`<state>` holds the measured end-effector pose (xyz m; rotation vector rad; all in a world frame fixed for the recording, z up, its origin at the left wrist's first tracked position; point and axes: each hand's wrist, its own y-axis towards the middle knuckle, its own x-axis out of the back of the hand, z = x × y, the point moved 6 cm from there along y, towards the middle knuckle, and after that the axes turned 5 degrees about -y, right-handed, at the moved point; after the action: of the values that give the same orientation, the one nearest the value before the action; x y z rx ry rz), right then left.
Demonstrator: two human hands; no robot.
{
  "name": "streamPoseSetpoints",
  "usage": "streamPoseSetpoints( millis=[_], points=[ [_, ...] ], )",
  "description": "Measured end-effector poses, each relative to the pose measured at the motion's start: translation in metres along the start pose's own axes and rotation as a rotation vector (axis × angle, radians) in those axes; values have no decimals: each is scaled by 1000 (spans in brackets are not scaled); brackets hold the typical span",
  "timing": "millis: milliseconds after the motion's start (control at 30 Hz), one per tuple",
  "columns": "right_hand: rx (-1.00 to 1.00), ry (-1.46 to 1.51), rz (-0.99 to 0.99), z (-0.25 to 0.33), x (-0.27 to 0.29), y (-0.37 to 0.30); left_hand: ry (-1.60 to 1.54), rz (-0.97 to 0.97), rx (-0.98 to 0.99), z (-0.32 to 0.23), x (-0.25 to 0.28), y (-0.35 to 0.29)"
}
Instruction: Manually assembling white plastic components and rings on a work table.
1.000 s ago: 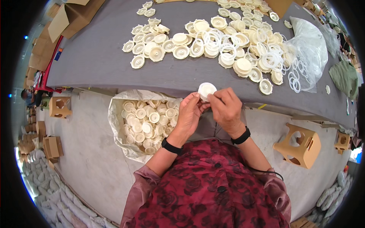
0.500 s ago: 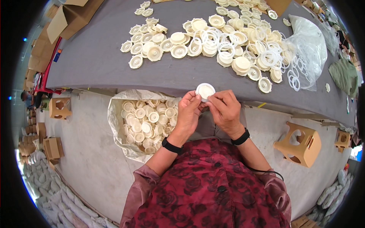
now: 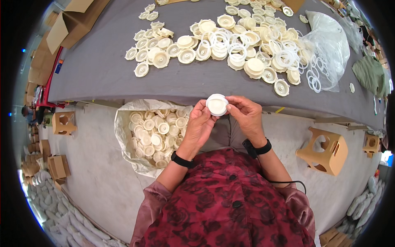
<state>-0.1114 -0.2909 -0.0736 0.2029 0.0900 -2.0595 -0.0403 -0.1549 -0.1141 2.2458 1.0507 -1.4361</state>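
Between both hands I hold a round cream plastic cap (image 3: 217, 105) in front of the table's near edge, its flat face up and a white ring around its rim. My left hand (image 3: 199, 126) grips it from the left with the thumb near the rim. My right hand (image 3: 247, 117) pinches its right edge between thumb and fingers. Beyond them, many cream caps (image 3: 187, 56) lie on the table, some stacked. Loose translucent white rings (image 3: 220, 38) lie over the caps. To the left of my left hand stands a woven sack (image 3: 123, 131) full of similar caps.
The grey-covered table (image 3: 98, 70) spans the far side. On it are a clear plastic bag (image 3: 329, 45) and an olive cloth (image 3: 368, 75) at right, and an open cardboard box (image 3: 76, 24) at left. Tan plastic stools (image 3: 329, 150) stand on the floor.
The cap has come slightly nearer my left side and shows its face more fully. My right fingers have shifted from over its lower edge to its right rim. The view has shifted slightly.
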Motion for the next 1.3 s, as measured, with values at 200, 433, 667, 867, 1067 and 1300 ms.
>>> streamPoseSetpoints(
  millis=[200, 433, 667, 867, 1067, 1300],
  points=[
    [4, 27, 87, 3, 7, -3, 14, 69, 52, 0, -2, -6],
    [195, -229, 88, 22, 3, -9, 347, 131, 13, -17, -16, -10],
    [230, -394, 245, 34, 1, -17, 458, 173, 39, -24, -19, -18],
    [8, -93, 303, 11, -1, -18, 420, 123, 118, -19, -16, -22],
    [-145, -49, 400, 7, -5, -18, 454, 225, 140, -27, -20, -16],
    [-244, 371, 200, 0, -8, -20, 215, 166, 84, -20, -26, -17]
  ],
)
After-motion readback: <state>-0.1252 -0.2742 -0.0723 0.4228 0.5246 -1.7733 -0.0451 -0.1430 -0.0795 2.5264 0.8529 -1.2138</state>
